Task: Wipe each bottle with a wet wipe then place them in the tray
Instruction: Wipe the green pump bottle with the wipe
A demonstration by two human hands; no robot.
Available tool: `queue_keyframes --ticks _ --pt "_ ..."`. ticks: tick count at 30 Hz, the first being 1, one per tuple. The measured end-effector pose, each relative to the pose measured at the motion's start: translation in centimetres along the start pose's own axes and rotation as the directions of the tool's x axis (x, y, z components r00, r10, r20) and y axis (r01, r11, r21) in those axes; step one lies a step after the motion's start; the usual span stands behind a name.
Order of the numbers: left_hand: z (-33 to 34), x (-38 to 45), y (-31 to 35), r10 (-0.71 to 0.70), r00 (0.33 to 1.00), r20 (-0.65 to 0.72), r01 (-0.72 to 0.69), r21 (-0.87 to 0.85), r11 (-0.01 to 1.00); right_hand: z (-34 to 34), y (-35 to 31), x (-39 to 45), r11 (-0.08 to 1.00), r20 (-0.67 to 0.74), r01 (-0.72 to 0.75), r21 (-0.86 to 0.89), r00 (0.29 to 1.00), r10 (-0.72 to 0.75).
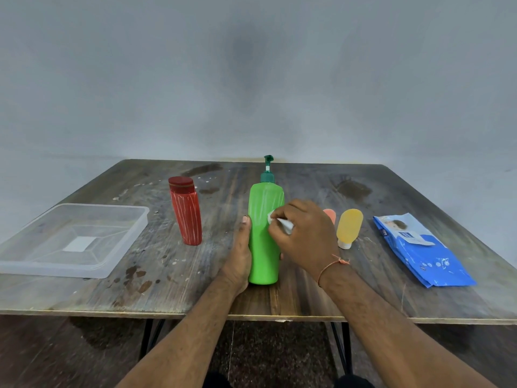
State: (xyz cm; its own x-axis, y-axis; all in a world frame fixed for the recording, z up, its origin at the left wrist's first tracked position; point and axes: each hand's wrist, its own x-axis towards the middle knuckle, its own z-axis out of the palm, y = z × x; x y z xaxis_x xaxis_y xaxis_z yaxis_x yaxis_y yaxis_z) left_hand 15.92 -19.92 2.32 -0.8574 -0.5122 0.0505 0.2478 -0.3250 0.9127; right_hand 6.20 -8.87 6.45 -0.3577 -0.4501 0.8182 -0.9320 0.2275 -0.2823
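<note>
A tall green pump bottle point(263, 247) stands upright at the middle of the table. My left hand point(240, 253) grips its left side, thumb up along the body. My right hand point(305, 233) pinches a bunched white wet wipe point(281, 223) and presses it against the bottle's right front. A red ribbed bottle point(187, 214) stands to the left. A yellow tube bottle point(349, 228) stands cap-down on the right, and an orange bottle point(330, 214) shows partly behind my right hand. The clear plastic tray point(117, 247) sits at the left with nothing in it.
A blue wet wipe pack point(419, 253) lies flat at the right side of the wooden table point(173, 289). A grey wall rises right behind the far edge. The table's front edge runs just under my forearms.
</note>
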Motion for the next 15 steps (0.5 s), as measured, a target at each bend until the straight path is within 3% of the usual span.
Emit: queue_keyframes --ticks 5,11,15 --pt "-0.06 0.0 -0.01 -0.004 1.0 -0.017 0.004 0.009 1.0 0.08 -0.27 -0.17 0.996 0.061 0.083 0.017 0.995 -0.084" --pt "0.01 0.04 -0.1 -0.003 0.999 -0.033 0.003 0.002 1.0 0.07 -0.33 0.19 1.0 0.019 0.017 -0.02 1.0 -0.016" --pt "-0.04 0.07 -0.22 -0.018 0.999 -0.048 0.017 -0.024 1.0 0.08 -0.87 0.08 0.995 0.068 0.103 -0.017 0.993 -0.101"
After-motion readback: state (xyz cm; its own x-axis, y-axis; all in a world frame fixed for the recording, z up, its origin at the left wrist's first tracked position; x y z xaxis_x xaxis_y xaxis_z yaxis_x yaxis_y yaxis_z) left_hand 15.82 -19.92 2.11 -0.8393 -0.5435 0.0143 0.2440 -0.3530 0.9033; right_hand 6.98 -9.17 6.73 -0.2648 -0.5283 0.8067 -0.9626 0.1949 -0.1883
